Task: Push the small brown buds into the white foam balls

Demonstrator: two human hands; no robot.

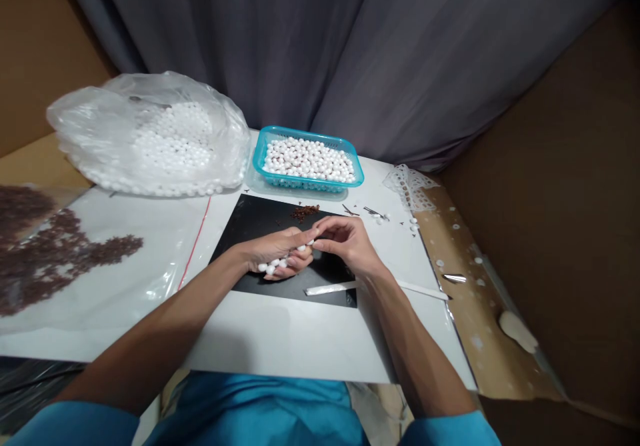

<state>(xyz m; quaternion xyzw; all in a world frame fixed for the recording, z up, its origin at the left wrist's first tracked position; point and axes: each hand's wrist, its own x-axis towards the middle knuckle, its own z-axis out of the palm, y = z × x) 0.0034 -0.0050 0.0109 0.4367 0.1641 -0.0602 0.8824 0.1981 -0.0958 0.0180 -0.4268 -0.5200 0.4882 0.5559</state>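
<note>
So we've got our left hand [281,247] closed around white beads [271,270] over the mat [250,223], probably to keep spares handy. Our right hand [349,243] has its fingertips at the end bead [311,242]; can't tell if they're gripping it.

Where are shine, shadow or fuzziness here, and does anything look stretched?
Head view: glare on the puffy bag and flat bag; soft shadows on the white tabletop. Head view: white beads in the left hand distinct, brown crumbs too fine to separate. Head view: forearms look stretched toward the lower corners.
</note>
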